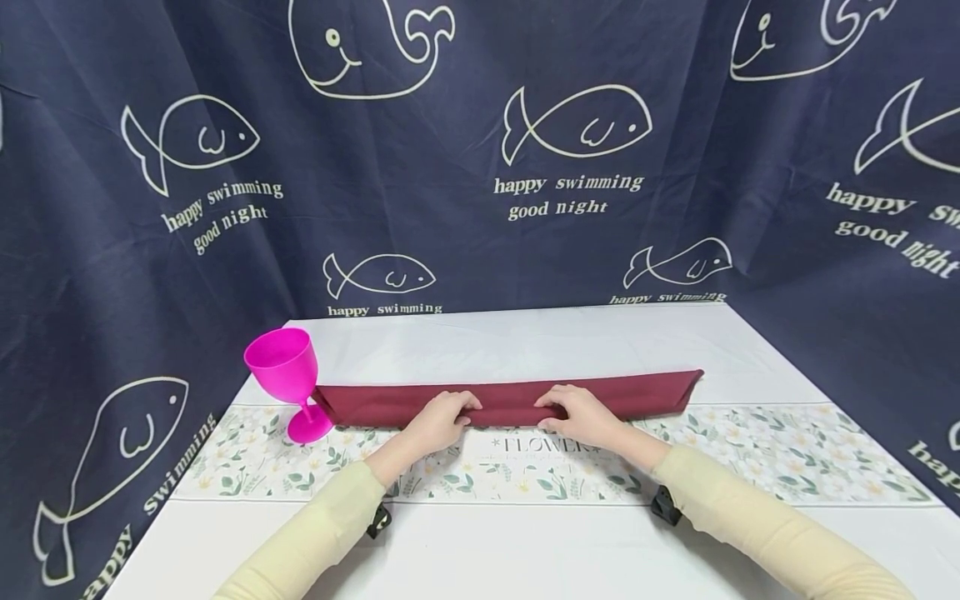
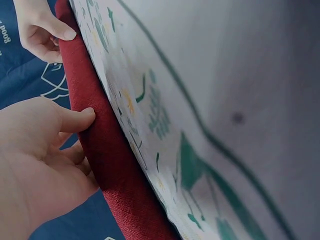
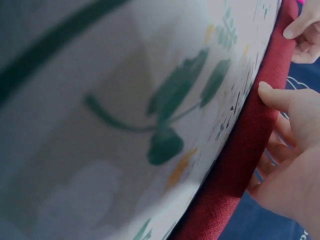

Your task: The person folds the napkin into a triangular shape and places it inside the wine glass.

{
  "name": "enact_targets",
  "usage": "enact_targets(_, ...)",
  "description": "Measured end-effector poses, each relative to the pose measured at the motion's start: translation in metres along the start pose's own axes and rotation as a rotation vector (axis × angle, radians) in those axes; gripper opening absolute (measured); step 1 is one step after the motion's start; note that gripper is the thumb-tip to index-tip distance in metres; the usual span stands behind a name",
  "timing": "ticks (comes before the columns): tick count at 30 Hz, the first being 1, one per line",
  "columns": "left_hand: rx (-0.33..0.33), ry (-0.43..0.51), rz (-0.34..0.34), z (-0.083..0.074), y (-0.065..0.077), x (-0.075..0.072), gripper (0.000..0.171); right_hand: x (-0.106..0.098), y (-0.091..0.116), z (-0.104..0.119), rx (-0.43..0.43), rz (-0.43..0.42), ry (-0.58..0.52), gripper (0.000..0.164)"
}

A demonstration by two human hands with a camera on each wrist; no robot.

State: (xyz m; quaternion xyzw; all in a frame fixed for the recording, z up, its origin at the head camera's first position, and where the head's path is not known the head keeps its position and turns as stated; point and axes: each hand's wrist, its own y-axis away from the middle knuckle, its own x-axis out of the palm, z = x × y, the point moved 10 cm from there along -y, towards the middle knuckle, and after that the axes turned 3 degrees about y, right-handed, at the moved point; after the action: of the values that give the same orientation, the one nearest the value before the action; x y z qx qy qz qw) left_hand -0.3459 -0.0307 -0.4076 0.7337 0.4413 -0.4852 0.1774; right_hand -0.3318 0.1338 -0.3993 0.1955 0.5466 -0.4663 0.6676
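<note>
A dark red cloth [image 1: 504, 404], folded into a long narrow strip, lies crosswise on the table. My left hand [image 1: 437, 421] grips it left of the middle. Right of the middle, my right hand [image 1: 588, 418] holds the same strip. The left wrist view shows the left thumb [image 2: 80, 120] on the near side of the cloth, with the other fingers curled at its far side, partly hidden. In the right wrist view the right thumb [image 3: 274, 96] lies on the cloth likewise, fingers bent behind it. A bright pink goblet [image 1: 285, 367] stands upright at the strip's left end.
Beneath the cloth a floral runner [image 1: 765, 458] with the printed word "FLOWER" crosses the white table [image 1: 525, 554]. A dark blue curtain [image 1: 465, 217] with fish drawings hangs behind and at both sides. A black wrist device [image 1: 666, 507] sits under each forearm.
</note>
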Motion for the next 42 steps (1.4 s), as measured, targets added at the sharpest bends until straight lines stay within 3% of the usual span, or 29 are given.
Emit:
enact_targets(29,-0.036,0.019,0.027,0.006,-0.002,0.005,0.023,-0.001,-0.002,0.003,-0.065,-0.043,0.002,0.020)
enact_targets(42,-0.105,0.042,0.043,0.010,-0.002,0.007,0.028,-0.001,-0.003,0.007,-0.092,-0.048,0.050,0.022)
